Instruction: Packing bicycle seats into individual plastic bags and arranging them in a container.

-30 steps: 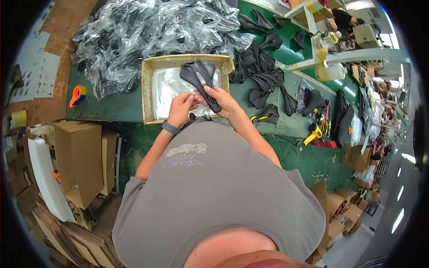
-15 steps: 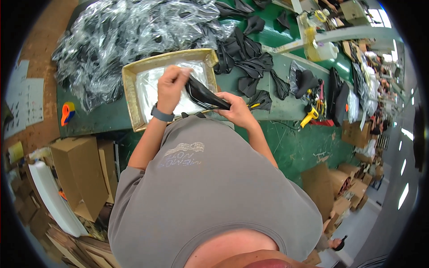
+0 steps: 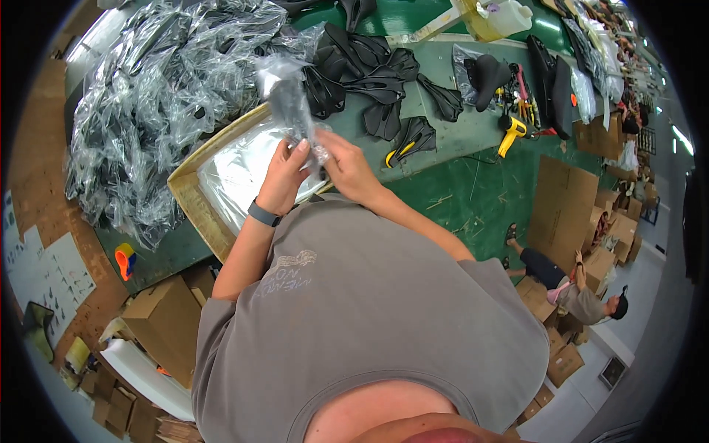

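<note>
The bagged item (image 3: pixel 286 100) held up by both hands is wrapped in crinkled clear film; glare and folds hide its outline, so only a dark shape shows. The left hand (image 3: pixel 283 177) and right hand (image 3: pixel 347 170) cover the bag's lower end, and the fingertips behind the film cannot be seen. The tray (image 3: pixel 193 201) is partly hidden by the forearms and the shirt (image 3: pixel 369 317). The bag pile (image 3: pixel 148 96) runs out of the upper left rim. The far tools (image 3: pixel 517 103) are too small to identify. The seated person (image 3: pixel 569 284) is distorted by the rim.
</note>
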Tool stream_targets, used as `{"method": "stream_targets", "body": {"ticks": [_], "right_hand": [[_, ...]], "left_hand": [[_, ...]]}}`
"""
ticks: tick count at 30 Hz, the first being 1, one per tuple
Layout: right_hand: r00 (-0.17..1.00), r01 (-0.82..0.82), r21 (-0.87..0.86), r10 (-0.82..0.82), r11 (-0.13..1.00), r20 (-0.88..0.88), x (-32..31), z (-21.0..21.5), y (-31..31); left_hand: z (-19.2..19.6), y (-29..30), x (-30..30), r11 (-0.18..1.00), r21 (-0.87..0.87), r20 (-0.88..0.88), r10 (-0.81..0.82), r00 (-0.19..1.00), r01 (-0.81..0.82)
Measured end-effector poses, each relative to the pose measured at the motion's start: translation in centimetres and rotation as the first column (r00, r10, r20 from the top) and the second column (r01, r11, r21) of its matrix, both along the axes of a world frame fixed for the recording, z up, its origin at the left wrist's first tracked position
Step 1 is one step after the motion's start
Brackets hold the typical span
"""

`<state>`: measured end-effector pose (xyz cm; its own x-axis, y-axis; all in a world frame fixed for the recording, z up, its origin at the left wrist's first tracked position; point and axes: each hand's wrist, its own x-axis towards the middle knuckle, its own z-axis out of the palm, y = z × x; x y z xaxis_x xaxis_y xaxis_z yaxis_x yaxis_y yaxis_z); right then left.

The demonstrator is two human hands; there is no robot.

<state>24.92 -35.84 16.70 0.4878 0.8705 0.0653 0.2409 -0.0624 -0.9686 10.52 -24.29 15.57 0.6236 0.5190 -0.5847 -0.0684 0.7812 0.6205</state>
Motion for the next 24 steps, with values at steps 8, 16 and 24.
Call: {"method": "stream_targets", "body": {"ticks": [8, 16, 24], "right_hand": [[0.985, -0.067, -0.129, 0.086, 0.989, 0.149, 7.2, -3.6, 0.0], [0.725, 0.317, -0.720, 0.332, 0.617, 0.604, 16.8, -19.9, -6.4], [0.729, 0.251, -0.638, 0.291, 0.728, 0.619, 16.0, -21.4, -8.9]], "left_hand": [[-0.8, 22.0, -3.6, 0.873, 0.015, -0.038, 0.488, 0.872, -0.487], [-0.1, 24.9, -1.9, 0.396, 0.709, 0.108, 0.757, 0.644, -0.584], [-19.7, 3.4, 1.4, 0.579, 0.560, -0.750, 0.050, 0.660, 0.592]]}}
